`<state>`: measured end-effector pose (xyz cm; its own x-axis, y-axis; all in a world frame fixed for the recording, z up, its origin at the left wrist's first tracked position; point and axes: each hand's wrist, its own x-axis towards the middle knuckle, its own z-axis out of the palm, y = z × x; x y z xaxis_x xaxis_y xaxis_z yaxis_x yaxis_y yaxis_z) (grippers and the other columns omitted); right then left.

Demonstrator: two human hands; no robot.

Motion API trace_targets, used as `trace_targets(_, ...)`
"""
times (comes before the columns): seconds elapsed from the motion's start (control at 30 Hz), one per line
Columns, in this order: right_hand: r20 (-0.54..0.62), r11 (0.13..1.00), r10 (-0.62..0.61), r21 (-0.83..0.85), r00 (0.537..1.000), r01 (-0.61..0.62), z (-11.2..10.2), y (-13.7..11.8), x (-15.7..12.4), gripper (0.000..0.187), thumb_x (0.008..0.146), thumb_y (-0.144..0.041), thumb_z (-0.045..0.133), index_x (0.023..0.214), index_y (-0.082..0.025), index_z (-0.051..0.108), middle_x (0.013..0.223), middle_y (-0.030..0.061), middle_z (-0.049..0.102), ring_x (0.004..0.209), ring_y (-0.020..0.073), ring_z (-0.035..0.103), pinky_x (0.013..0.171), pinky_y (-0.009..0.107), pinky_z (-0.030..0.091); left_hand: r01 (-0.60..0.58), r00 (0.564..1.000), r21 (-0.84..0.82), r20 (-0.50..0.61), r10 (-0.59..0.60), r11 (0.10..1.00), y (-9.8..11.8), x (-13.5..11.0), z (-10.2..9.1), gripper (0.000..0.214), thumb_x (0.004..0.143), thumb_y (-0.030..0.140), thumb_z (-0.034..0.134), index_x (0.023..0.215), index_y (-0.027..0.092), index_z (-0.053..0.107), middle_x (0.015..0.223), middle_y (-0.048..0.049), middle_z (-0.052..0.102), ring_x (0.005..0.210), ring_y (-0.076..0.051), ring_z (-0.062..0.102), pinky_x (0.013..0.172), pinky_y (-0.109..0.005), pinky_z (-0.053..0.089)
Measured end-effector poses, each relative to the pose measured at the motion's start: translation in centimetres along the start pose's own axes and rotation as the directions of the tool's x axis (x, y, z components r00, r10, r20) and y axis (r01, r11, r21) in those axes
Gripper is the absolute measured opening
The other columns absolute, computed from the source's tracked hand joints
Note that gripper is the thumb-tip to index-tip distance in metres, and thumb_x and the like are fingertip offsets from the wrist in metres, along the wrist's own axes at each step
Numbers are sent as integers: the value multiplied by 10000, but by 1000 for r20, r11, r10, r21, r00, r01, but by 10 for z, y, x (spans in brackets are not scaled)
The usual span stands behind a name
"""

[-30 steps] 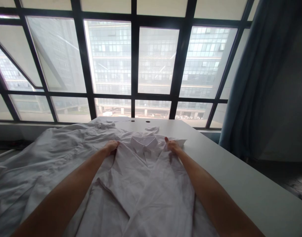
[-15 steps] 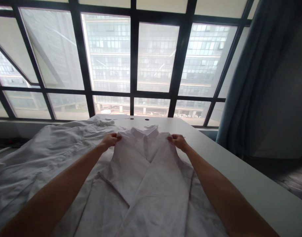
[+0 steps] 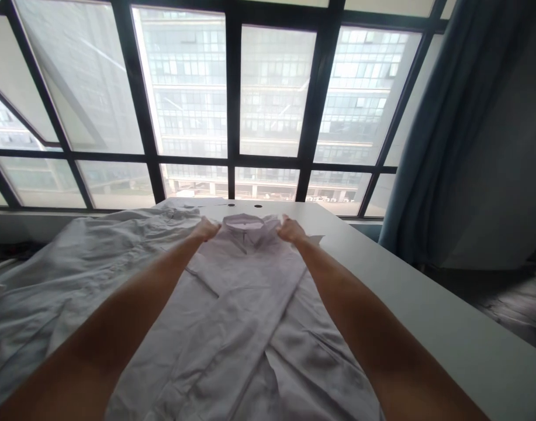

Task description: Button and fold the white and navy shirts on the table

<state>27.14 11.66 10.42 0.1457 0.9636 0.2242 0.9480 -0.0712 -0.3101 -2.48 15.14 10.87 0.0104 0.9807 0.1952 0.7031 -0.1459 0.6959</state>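
Observation:
A white collared shirt (image 3: 245, 280) is spread out before me, its collar (image 3: 244, 222) at the far end and its body running down towards me with creases and folds. My left hand (image 3: 207, 228) is closed on the shirt's left shoulder, beside the collar. On the other side, my right hand (image 3: 290, 229) grips the right shoulder. Both arms are stretched forward over the cloth. The fingertips of both hands are partly hidden by cloth and blurred.
Rumpled white garments (image 3: 96, 257) lie heaped along the left. A white table (image 3: 381, 292) shows at the right and far end, with two dark round holes. Behind it stand black-framed windows (image 3: 272, 93), and a blue-grey curtain (image 3: 429, 146) hangs at the right.
Both hands have moved a little farther away, the right one also inwards to the left. The shirt's top lies flatter and its collar now shows as a rounded opening.

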Motion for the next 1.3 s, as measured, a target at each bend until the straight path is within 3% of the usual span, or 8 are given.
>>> trace_targets(0.1,115,993,-108,-35,987,113,20,-11,-41,619,837,-414,701,1382,-169,539,1323,156,617,1215,323,560,1022,395,429,-55,994,119,103,43,991,-13,-47,31,707,763,356,746,1337,20,505,1415,-296,507,1350,-413,445,1084,-430,352)
trace_targets(0.2,250,968,-191,-113,949,225,35,2,-76,663,881,-533,620,1436,-195,494,1494,145,467,1367,330,425,1125,435,323,-228,954,373,268,131,899,-31,-90,43,687,870,485,595,1418,88,474,1543,-225,377,1452,-372,301,1167,-472,217)
trace_targets(0.37,318,970,-158,-127,935,207,44,38,-103,657,1008,-598,264,1548,-227,309,1640,58,185,1502,238,163,1205,432,118,-319,923,566,366,114,761,-61,-120,24,711,983,561,268,1529,111,339,1630,-153,199,1509,-299,170,1200,-485,135)
trace_targets(0.53,289,979,-135,-106,948,172,45,51,-107,702,1002,-612,254,1571,-201,260,1643,64,159,1508,216,135,1209,418,78,-240,950,602,306,58,761,-72,-123,10,792,964,618,236,1554,92,288,1639,-141,160,1517,-287,140,1210,-452,120)
trace_targets(0.77,257,990,-36,-119,966,68,45,54,-109,749,983,-644,240,1577,-187,237,1643,79,152,1512,224,112,1201,485,81,-168,971,616,240,19,770,-71,-125,11,861,937,671,258,1553,68,285,1635,-147,170,1516,-294,139,1214,-453,127)
trace_targets(1.1,282,961,-28,-258,959,104,29,41,-116,690,1009,-567,225,1576,-174,242,1640,99,154,1508,256,127,1188,538,56,-178,959,649,282,-16,740,-63,-131,6,803,978,595,226,1563,46,239,1639,-166,135,1520,-296,104,1215,-462,107)
trace_targets(1.2,229,921,-138,-328,964,209,23,13,-130,606,1021,-438,290,1552,-146,310,1620,124,223,1505,267,136,1188,541,-28,-294,937,600,333,102,744,-37,-149,13,652,1014,441,230,1563,90,253,1641,-143,143,1523,-274,98,1209,-504,75)
trace_targets(1.3,207,918,-314,-183,927,352,30,-20,-157,605,1030,-457,259,1551,-155,315,1610,114,258,1495,239,188,1204,491,50,-520,836,411,426,347,749,-7,-181,33,609,1030,443,188,1568,164,249,1644,-88,171,1523,-206,120,1215,-469,81)
